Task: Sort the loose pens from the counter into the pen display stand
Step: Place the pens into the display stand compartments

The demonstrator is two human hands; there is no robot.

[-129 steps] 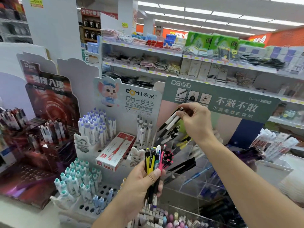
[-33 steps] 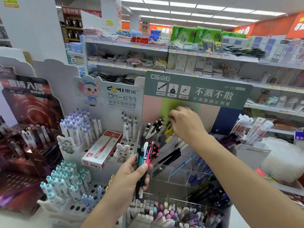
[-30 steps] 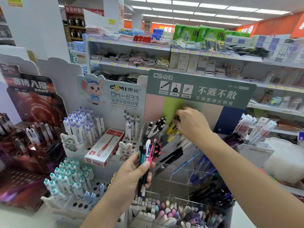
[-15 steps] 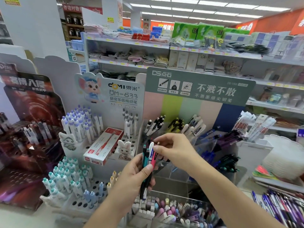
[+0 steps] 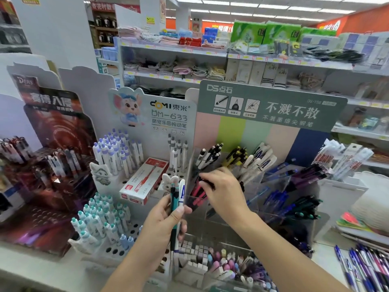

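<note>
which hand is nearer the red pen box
Left. The left hand holds pens just below-right of the red box; the right hand is farther right, at the pink pens.

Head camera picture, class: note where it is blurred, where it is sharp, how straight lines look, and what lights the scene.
Head view: the loose pens at the lower right are smeared by blur; the green header card reads sharply; the shelf edges bow with the wide lens; ceiling strip lights give even light without hard shadows; the right hand is slightly soft.
</note>
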